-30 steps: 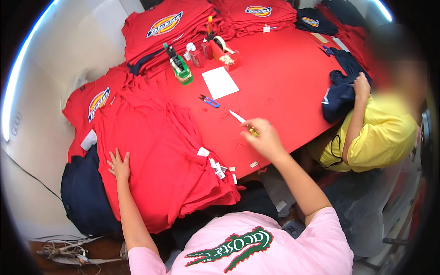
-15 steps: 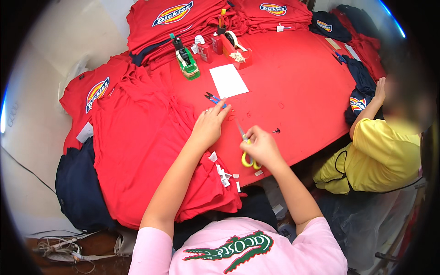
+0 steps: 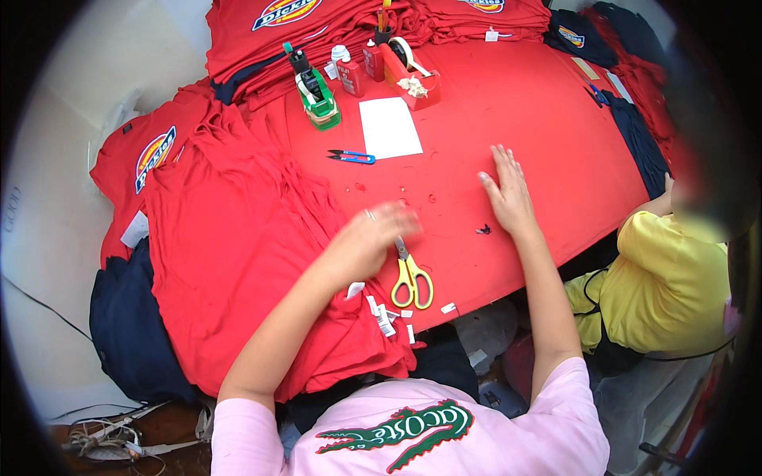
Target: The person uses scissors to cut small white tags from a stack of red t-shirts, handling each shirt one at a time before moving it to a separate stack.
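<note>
My left hand is over the table's near edge, blurred by motion, fingers loosely stretched out with nothing visible in them. Just beneath its fingertips are the blades of yellow-handled scissors, lying on the red tabletop with handles toward me. My right hand is open, fingers extended and held over or flat on the red surface. Small blue-handled thread snips lie beyond my left hand, beside a white sheet of paper. A small dark scrap sits near my right wrist.
Red shirts are heaped on the left, with white tags at their near corner. Farther back stand a green tape dispenser, red bottles, a red tape dispenser and folded shirt stacks. At right is a person in yellow.
The snips have left my left hand's fingers and lie on the table. My right hand has released the scissors and moved up and right, opening. My left hand has come nearer me.
</note>
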### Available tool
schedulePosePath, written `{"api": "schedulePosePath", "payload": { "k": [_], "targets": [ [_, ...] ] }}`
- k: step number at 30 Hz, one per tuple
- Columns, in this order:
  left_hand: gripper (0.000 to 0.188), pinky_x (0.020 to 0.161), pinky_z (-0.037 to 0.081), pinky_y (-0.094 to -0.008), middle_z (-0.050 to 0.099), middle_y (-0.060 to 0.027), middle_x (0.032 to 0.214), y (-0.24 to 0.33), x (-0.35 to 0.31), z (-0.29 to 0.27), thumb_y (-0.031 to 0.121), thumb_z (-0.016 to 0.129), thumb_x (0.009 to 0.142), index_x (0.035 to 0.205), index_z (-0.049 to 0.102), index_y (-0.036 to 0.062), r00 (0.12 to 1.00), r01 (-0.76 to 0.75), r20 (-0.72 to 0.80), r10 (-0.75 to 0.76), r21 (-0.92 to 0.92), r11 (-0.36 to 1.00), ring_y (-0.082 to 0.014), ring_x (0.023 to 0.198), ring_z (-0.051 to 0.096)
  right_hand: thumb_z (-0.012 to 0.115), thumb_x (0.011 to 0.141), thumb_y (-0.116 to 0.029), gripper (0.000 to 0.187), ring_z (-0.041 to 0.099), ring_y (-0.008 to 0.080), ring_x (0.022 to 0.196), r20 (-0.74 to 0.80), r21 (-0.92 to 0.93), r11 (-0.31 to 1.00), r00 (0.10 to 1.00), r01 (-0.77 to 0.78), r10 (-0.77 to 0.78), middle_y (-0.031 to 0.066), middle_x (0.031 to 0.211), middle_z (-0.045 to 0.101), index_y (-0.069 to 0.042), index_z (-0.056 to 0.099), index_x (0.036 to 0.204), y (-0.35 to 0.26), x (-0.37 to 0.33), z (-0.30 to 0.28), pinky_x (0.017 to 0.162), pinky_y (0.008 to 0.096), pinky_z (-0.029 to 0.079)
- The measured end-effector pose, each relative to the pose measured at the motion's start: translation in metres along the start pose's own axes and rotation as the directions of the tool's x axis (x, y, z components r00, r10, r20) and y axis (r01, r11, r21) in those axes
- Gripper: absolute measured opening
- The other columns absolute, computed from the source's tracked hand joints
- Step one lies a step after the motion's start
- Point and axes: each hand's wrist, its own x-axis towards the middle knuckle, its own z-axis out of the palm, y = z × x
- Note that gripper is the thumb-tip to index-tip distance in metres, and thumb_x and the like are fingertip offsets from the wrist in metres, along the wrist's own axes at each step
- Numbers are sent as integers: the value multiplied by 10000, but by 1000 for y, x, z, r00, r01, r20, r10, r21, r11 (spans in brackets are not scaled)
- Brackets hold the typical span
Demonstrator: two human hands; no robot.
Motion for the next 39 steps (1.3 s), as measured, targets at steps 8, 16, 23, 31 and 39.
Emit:
{"api": "schedulePosePath", "payload": {
  "k": [8,16,23,31,39],
  "targets": [
    [261,1169,416,-477,612,-97,1098,22,-34,11,104,693,869,1129,682,98,996,-73,57,65,145,987,-297,1209,602,505,1104,-271,495,369,302,1562,455,600,785,740,156,-494,147,1637,465,-75,510,1558,-101,-9,27,1314,450,241],
    [316,938,510,-435,599,-108,1050,13,-41,13,72,771,752,995,570,71,996,21,-90,-16,57,998,-340,1025,628,453,1114,-201,395,498,325,1479,345,686,699,756,201,-556,153,1493,626,-13,664,1390,-136,61,85,1284,476,288],
    [397,769,530,-329,556,-115,958,-14,-58,28,-46,793,757,962,467,52,754,-79,-568,-329,-576,814,-236,843,597,460,1084,-218,419,645,338,1315,589,791,554,566,-259,-577,201,1290,738,56,721,1266,-99,-19,6,1255,493,345],
    [207,811,533,-276,671,-47,912,-16,-36,20,192,683,1065,1110,580,17,648,117,-431,-628,-758,642,-125,841,654,482,1082,-247,474,521,310,1454,332,807,528,943,-266,-32,222,1464,628,87,642,1378,-32,2,-4,1272,421,316],
    [383,787,575,-319,743,-82,898,-47,-39,21,359,460,1159,1118,644,24,566,111,-346,-748,-867,486,-172,834,725,482,1103,-395,608,285,321,1598,345,224,894,827,388,-445,159,1706,348,-80,416,1619,-75,10,58,1318,452,217]
  ]
}}
